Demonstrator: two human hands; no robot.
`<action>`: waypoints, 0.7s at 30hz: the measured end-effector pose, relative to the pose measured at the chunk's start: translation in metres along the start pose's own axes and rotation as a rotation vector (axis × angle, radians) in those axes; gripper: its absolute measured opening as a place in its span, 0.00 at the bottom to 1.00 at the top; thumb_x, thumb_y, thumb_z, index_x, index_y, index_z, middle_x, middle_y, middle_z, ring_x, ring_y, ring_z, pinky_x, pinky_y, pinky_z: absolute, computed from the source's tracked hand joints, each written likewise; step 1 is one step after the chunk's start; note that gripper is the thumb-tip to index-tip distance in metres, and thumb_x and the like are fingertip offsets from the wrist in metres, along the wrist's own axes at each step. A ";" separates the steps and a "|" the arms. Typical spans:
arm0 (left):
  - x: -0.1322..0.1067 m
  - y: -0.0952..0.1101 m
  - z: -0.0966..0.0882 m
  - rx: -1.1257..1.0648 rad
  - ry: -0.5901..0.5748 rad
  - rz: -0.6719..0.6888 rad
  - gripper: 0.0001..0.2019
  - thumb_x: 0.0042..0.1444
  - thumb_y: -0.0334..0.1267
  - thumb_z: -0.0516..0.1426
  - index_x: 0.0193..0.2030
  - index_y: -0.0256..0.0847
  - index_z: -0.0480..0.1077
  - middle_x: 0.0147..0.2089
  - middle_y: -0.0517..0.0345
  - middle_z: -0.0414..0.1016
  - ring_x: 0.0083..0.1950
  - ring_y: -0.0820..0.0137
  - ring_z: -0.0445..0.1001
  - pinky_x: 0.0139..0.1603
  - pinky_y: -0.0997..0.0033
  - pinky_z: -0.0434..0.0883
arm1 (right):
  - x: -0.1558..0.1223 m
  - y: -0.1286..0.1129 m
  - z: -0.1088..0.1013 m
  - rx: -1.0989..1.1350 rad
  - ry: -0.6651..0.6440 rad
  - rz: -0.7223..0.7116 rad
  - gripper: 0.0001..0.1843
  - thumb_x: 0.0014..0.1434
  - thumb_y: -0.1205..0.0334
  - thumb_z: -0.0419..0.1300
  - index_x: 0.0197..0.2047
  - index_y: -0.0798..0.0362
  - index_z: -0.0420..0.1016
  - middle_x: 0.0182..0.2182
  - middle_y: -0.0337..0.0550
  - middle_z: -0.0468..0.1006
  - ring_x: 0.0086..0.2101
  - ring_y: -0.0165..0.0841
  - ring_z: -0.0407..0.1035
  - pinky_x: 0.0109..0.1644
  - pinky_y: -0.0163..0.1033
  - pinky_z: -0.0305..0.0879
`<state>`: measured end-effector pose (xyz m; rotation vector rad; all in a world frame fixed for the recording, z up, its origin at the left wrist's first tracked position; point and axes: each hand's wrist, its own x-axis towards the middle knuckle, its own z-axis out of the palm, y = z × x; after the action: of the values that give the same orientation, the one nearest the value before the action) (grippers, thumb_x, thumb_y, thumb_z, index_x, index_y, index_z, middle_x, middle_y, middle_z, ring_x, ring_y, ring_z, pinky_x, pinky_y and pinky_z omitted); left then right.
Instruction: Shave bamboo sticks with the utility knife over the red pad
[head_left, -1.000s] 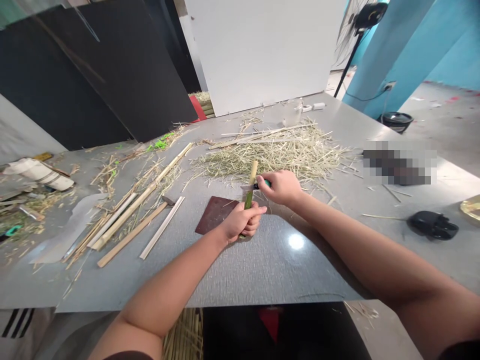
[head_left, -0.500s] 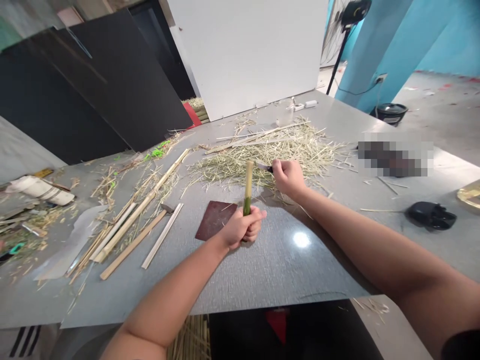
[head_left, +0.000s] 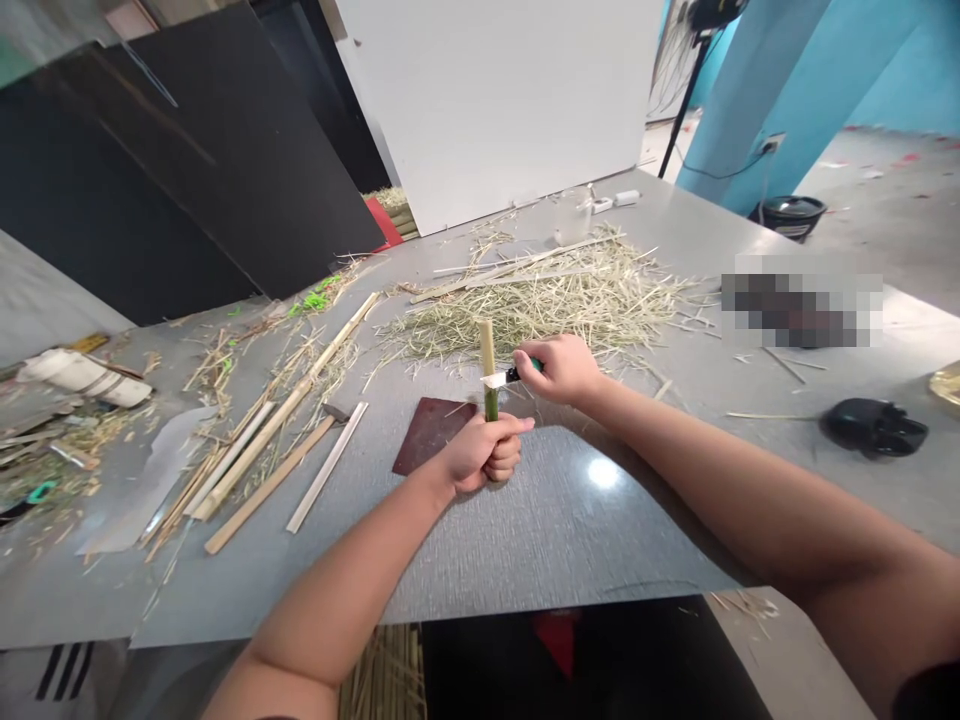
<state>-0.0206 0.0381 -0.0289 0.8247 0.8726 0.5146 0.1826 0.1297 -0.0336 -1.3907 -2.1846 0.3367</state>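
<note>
My left hand (head_left: 480, 452) is closed in a fist round the lower end of a short bamboo stick (head_left: 488, 358), held upright above the grey table (head_left: 540, 530). The stick is green near my fist and pale at the top. My right hand (head_left: 564, 368) grips a small knife (head_left: 504, 377) with a green handle. Its blade lies across the stick just above my left fist. A pile of bamboo shavings (head_left: 555, 295) lies just beyond both hands.
A dark red square pad (head_left: 433, 434) lies left of my fist. Long bamboo strips (head_left: 285, 425) lie further left. A black object (head_left: 874, 427) sits at the right, a white board (head_left: 510, 100) and black panels (head_left: 187, 160) stand behind.
My right hand had swept the knife out past the stick's top over the shavings; now it is back with the blade against the stick near my left fist.
</note>
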 end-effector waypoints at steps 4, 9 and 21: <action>0.000 -0.002 0.004 0.039 0.033 -0.004 0.37 0.59 0.53 0.77 0.30 0.47 0.50 0.19 0.76 0.44 0.19 0.83 0.41 0.19 0.79 0.42 | 0.001 -0.003 0.001 -0.006 0.005 0.038 0.33 0.75 0.39 0.45 0.31 0.56 0.71 0.26 0.46 0.70 0.28 0.27 0.48 0.40 0.41 0.42; -0.003 -0.006 0.010 0.120 0.003 -0.039 0.36 0.59 0.55 0.77 0.29 0.47 0.53 0.19 0.76 0.46 0.18 0.83 0.42 0.18 0.78 0.42 | 0.015 0.023 -0.005 0.055 0.145 0.233 0.37 0.78 0.35 0.43 0.28 0.55 0.65 0.22 0.48 0.67 0.26 0.29 0.51 0.39 0.41 0.44; 0.009 -0.002 -0.007 -0.060 0.130 0.158 0.33 0.65 0.57 0.70 0.29 0.47 0.49 0.21 0.75 0.43 0.20 0.82 0.41 0.19 0.79 0.43 | 0.009 0.029 0.006 0.132 0.171 0.101 0.34 0.78 0.36 0.44 0.29 0.55 0.61 0.24 0.45 0.68 0.28 0.28 0.54 0.41 0.39 0.47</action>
<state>-0.0210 0.0463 -0.0373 0.8157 0.9110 0.7362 0.1983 0.1506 -0.0498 -1.4051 -1.9241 0.3770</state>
